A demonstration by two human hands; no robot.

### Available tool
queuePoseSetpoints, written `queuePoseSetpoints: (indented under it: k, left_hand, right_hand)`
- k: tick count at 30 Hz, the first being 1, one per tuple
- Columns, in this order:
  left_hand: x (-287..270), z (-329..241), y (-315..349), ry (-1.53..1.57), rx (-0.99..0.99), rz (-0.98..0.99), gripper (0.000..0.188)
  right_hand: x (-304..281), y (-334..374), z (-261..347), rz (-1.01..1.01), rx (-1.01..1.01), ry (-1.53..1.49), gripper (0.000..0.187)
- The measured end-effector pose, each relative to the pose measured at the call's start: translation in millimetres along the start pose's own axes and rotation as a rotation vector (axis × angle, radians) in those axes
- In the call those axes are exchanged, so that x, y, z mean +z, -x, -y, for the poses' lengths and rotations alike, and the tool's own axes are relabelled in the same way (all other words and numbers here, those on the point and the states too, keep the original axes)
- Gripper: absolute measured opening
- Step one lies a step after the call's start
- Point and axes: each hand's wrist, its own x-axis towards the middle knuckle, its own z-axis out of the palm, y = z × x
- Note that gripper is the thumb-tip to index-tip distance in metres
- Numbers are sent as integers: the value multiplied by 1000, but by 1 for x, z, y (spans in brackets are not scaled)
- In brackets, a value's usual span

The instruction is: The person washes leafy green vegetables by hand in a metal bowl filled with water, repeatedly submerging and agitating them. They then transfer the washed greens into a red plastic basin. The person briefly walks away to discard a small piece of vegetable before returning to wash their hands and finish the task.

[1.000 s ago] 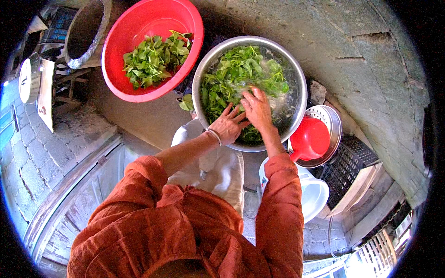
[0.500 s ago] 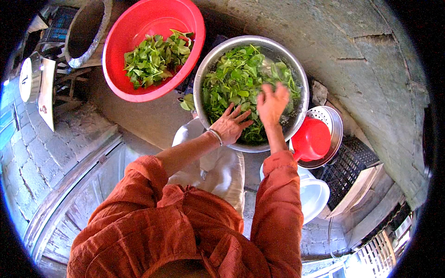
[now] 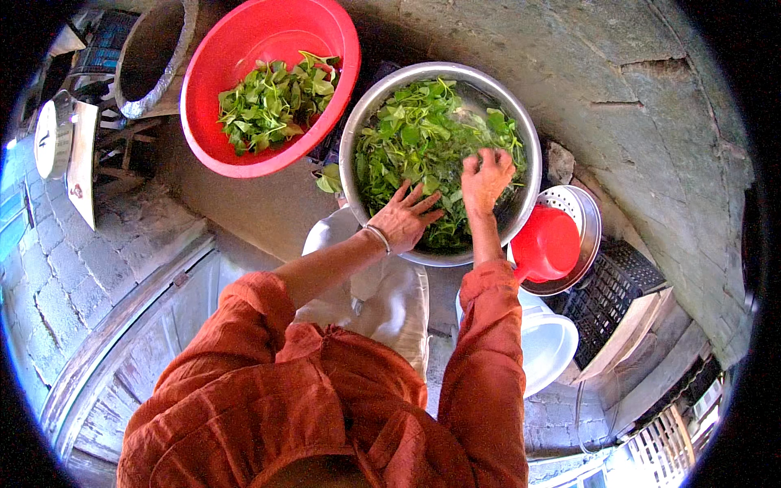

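A large metal basin (image 3: 352,134) holds water and a mass of leafy greens (image 3: 411,130), heaped more thickly on its left side. My left hand (image 3: 405,220), with a band at the wrist, lies over the near edge of the greens, fingers spread. Toward the basin's right side, my right hand (image 3: 486,180) is down at the wet greens with its fingers curled. Whatever those fingers hold, if anything, is hidden beneath them. Beyond and to the left stands a red plastic basin (image 3: 236,37) with more leafy greens (image 3: 277,106) in it.
Right of the metal basin, a red plastic scoop (image 3: 549,244) rests on a perforated metal colander (image 3: 561,198). Nearer me sits a white plastic basin (image 3: 551,346). A black crate (image 3: 614,285) stands beside the concrete wall (image 3: 651,114). A kitchen scale (image 3: 53,138) is far left.
My right hand has shifted slightly right, and its blurred, looser fingers are now curled down. Greens under it have moved, baring more water. My left hand stays in place.
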Motion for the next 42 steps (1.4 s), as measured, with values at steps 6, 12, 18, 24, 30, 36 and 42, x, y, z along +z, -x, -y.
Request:
queuePoseSetpoints:
  k: [6, 12, 18, 24, 30, 36, 42]
  left_hand:
    - [-4, 0, 0, -3, -1, 39, 51]
    - [-3, 0, 1, -25, 14, 13, 52]
    - [0, 3, 1, -34, 16, -8, 51]
    - [2, 1, 0, -10, 12, 26, 50]
    - [3, 4, 2, -7, 11, -10, 48]
    - [5, 2, 2, -7, 19, -68, 45]
    - [6, 8, 1, 45, 19, -23, 47]
  right_hand:
    - [-19, 7, 29, 167, -115, -352, 18]
    - [-19, -1, 26, 67, -105, 50, 24]
    - [-28, -1, 28, 198, -102, -234, 28]
    - [-9, 9, 33, 171, -73, -84, 39]
    - [-24, -32, 41, 87, 272, -93, 62]
    - [-2, -63, 75, 496, 582, -196, 108]
    - [21, -54, 137, 618, 346, -76, 111]
